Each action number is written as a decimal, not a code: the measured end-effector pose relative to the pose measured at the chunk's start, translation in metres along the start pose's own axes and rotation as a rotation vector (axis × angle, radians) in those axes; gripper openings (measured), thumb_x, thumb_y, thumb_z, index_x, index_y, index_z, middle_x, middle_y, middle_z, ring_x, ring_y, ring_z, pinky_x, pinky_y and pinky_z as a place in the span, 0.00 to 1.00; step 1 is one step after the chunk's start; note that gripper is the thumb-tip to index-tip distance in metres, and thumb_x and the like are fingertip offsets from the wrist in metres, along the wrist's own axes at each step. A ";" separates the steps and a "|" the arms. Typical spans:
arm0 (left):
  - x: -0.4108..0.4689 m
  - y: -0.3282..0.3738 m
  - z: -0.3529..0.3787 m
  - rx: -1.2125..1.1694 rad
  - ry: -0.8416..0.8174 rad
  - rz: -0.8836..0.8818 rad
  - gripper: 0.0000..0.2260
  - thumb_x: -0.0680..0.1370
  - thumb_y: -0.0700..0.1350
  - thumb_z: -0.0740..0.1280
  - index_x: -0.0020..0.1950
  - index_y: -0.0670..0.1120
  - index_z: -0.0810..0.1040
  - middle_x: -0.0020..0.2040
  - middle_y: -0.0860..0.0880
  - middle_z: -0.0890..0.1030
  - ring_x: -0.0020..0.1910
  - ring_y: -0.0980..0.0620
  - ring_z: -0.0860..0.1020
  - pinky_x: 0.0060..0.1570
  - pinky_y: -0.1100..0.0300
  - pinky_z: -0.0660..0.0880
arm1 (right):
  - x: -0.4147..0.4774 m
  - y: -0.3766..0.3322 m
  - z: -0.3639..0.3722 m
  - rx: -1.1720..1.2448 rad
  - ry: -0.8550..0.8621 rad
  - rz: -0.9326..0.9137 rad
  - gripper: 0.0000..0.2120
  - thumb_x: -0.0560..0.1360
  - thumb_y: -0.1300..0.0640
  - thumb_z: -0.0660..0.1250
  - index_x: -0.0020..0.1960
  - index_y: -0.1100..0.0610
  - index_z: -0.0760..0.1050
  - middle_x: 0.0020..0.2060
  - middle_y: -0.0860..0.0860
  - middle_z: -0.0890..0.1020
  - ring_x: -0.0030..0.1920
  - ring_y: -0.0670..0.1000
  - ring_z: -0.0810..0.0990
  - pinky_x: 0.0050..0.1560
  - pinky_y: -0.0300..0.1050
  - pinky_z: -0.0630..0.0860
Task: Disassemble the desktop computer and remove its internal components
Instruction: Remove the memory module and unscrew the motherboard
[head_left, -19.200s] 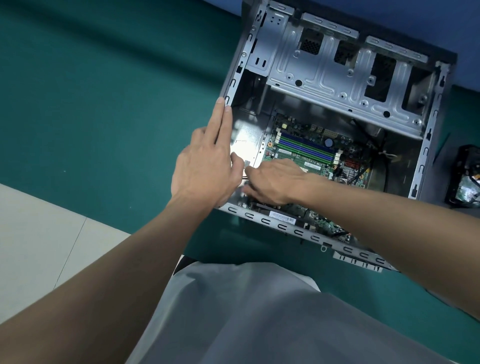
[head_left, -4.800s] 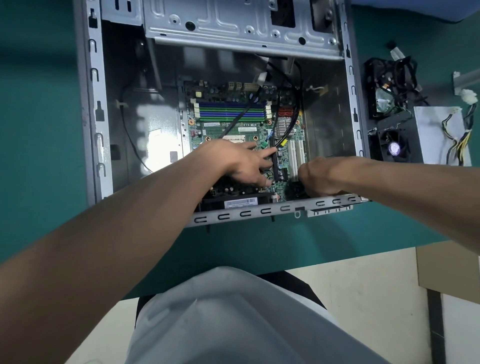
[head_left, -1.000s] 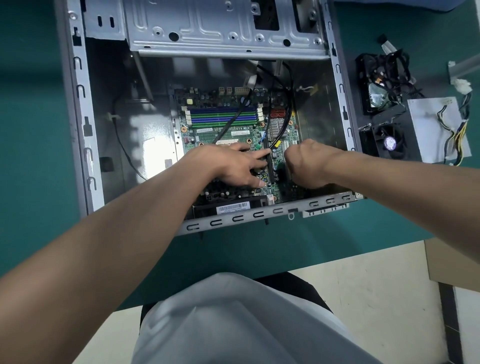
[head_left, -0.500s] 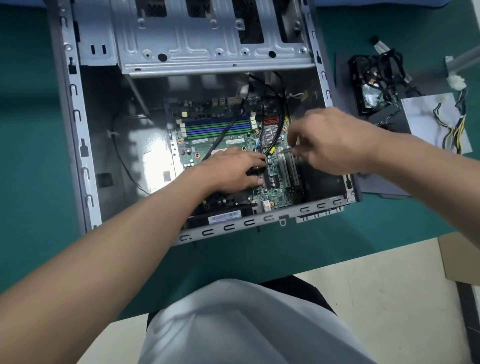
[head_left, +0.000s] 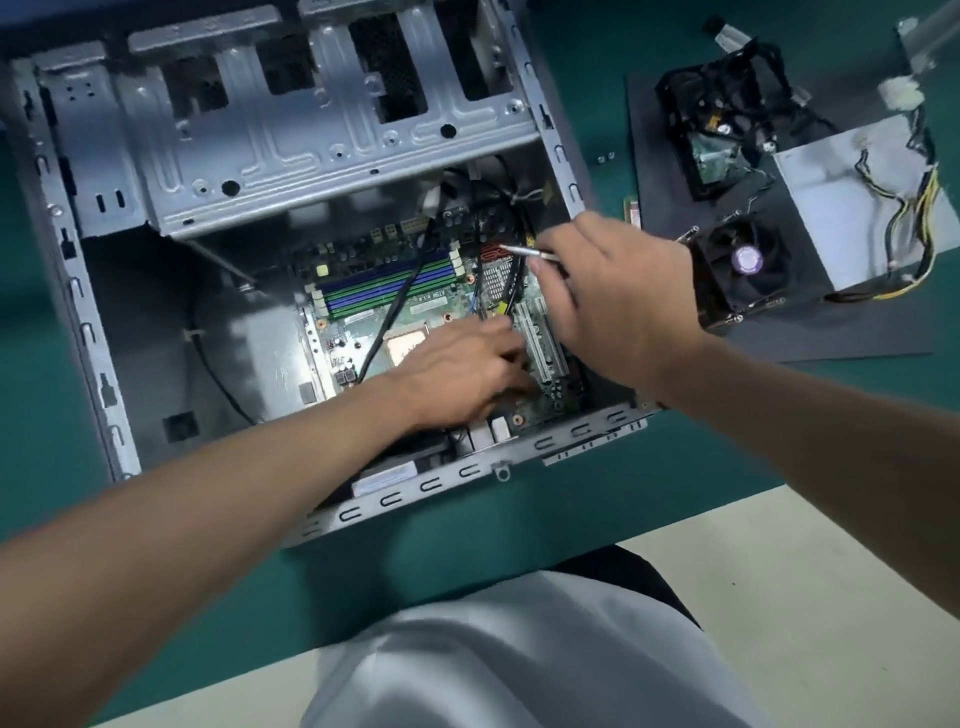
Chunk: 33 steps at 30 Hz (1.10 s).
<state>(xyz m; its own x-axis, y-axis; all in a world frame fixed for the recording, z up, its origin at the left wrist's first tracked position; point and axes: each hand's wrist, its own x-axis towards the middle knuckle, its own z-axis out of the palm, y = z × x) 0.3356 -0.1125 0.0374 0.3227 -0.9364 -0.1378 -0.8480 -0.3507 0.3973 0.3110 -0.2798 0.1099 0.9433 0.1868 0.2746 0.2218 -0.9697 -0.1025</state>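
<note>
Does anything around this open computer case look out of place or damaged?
Nothing looks damaged. A loose black cable lies diagonally across the motherboard, over its memory slots, and what look like two screws sit on the table beside the case.

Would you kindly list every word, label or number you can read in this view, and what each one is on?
No text can be read.
White print on the motherboard: too blurred.
White sticker at the near rim of the case: too blurred.
Purple sticker on the fan hub: too small.
</note>
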 end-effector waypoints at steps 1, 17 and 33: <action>0.005 0.003 -0.001 0.033 -0.024 0.032 0.10 0.75 0.51 0.70 0.55 0.55 0.83 0.49 0.53 0.78 0.46 0.54 0.69 0.46 0.61 0.71 | 0.000 0.000 0.000 -0.002 0.011 -0.002 0.11 0.78 0.53 0.62 0.44 0.58 0.78 0.35 0.53 0.78 0.33 0.54 0.77 0.26 0.44 0.66; 0.024 0.003 0.016 0.331 -0.163 0.213 0.02 0.69 0.41 0.70 0.39 0.46 0.82 0.46 0.50 0.82 0.53 0.51 0.77 0.52 0.50 0.75 | 0.000 0.004 0.003 0.070 0.074 0.058 0.07 0.73 0.58 0.66 0.36 0.56 0.75 0.29 0.50 0.75 0.29 0.52 0.73 0.26 0.43 0.60; 0.009 0.030 -0.057 -0.752 0.702 -0.726 0.04 0.74 0.43 0.73 0.45 0.53 0.84 0.43 0.54 0.82 0.47 0.52 0.80 0.56 0.47 0.77 | 0.002 0.006 -0.013 0.655 0.167 0.497 0.10 0.81 0.57 0.57 0.46 0.61 0.72 0.34 0.50 0.77 0.31 0.54 0.75 0.32 0.48 0.71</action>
<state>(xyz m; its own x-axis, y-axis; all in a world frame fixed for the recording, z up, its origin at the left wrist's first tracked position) 0.3369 -0.1309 0.0993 0.9627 -0.2421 -0.1211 -0.0078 -0.4718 0.8817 0.3109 -0.2878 0.1219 0.9317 -0.3135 0.1834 -0.0626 -0.6361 -0.7690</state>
